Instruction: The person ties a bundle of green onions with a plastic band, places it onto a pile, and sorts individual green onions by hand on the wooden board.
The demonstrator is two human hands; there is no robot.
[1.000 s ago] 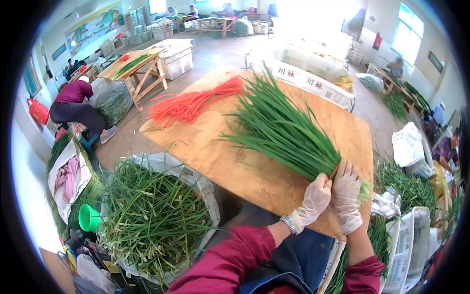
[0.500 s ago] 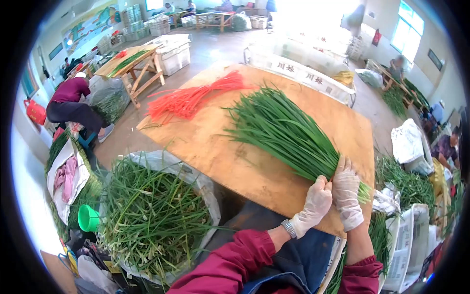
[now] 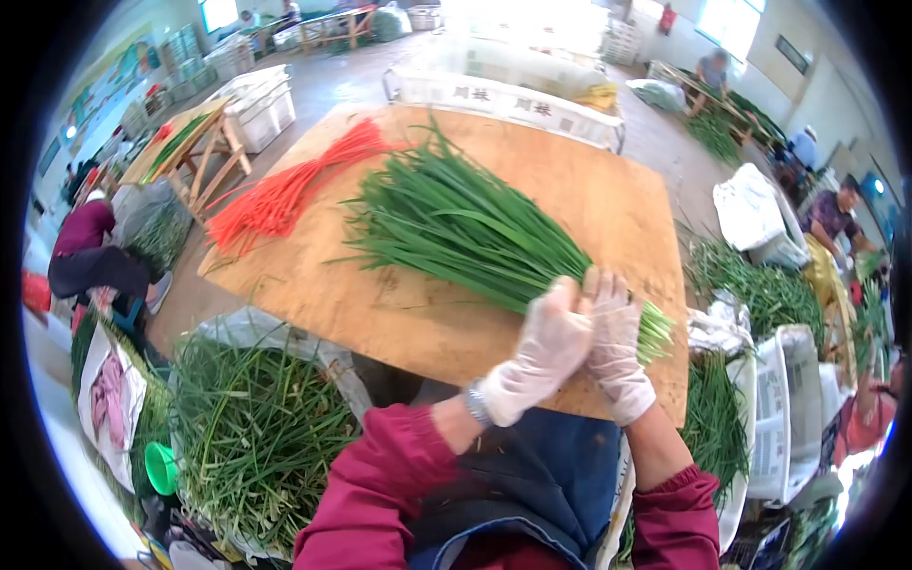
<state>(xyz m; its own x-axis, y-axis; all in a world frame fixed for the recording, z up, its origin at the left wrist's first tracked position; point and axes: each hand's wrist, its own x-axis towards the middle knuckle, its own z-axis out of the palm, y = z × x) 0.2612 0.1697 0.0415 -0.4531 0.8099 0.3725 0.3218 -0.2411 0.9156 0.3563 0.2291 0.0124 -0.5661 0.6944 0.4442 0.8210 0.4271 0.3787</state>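
A bundle of garlic chives (image 3: 465, 218) lies across the wooden tabletop (image 3: 608, 204), leaf tips to the far left and pale stem ends to the right. My gloved right hand (image 3: 617, 347) presses over the bundle near its stem ends, fingers wrapped onto the stems. Right beside it, my gloved left hand (image 3: 543, 350) is closed at the near edge of the bundle, its fingertips meeting the right hand; whatever it pinches is hidden. A wristwatch (image 3: 478, 404) sits on my left wrist. Red plastic ties (image 3: 285, 180) are heaped left of the leaves.
A large bag of loose chives (image 3: 256, 427) stands at the table's left, with a green cup (image 3: 161, 467) beside it. White crates (image 3: 788, 418) and piled greens (image 3: 755, 285) line the right. Beyond the table is a lettered white bin (image 3: 503, 100). Other people work around the room.
The camera view has shifted, so the table and surroundings appear further left. My hands remain together near the stem ends, the left one now lying more across the near edge.
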